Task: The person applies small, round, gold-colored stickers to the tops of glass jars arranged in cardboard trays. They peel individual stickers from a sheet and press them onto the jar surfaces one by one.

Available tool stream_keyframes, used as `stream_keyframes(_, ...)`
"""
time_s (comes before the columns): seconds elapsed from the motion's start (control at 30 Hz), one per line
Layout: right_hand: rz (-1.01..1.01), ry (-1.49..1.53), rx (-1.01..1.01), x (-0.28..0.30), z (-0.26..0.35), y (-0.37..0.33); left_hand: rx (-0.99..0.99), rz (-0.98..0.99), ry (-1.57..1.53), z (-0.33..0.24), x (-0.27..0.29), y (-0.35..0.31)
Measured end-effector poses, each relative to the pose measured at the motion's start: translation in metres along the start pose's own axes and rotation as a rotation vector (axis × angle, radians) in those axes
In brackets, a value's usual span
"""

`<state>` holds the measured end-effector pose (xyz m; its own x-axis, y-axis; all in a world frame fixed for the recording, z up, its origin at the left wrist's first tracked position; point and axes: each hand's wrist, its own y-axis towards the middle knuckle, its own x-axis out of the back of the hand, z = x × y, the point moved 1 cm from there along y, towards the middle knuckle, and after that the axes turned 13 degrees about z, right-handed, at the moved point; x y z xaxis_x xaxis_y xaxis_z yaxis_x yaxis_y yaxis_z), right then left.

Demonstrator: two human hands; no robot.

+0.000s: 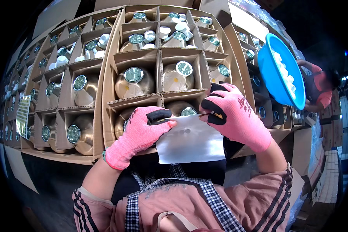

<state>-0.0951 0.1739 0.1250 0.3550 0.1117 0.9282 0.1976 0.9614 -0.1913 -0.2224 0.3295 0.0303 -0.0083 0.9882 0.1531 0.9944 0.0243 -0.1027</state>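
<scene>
A white sheet (189,147) with two small grey dots hangs between my hands in front of the nearest carton. My left hand (141,127), in a pink glove with black fingertips, pinches its upper left corner. My right hand (236,114), gloved alike, is closed at the upper right corner; a small yellowish-brown bit shows at its fingertips. Just beyond my hands, gold rounded glass flasks (135,83) with pale greenish round mouths sit in the divided cardboard carton (158,56). One flask (188,111) lies partly hidden behind the sheet and my right hand.
Another carton of gold flasks (81,127) stands at the left, with a sheet of yellow dots (23,116) on it. White caps (181,27) lie among the farther flasks. A blue basin (266,73) holding white pieces rests on the right carton. Another person (317,87) is at the far right.
</scene>
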Motion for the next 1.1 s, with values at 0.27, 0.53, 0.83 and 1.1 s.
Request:
stream_keyframes(0.27, -0.117, -0.108, 0.136, -0.002, -0.001, 0.0, 0.033, -0.011, -0.082, 0.007, -0.002, -0.001)
stream_keyframes(0.53, -0.227, 0.33, 0.152, 0.016, -0.042, 0.014, 0.0, -0.043, -0.02, 0.011, 0.001, -0.002)
stream_keyframes(0.83, -0.199, -0.394, -0.461, 0.013, -0.251, 0.134, -0.005, -0.012, -0.046, 0.002, 0.003, 0.001)
stream_keyframes(1.1, 0.143, -0.591, -0.573, -0.001, -0.268, 0.172, 0.032, 0.006, -0.034, -0.002, 0.006, 0.001)
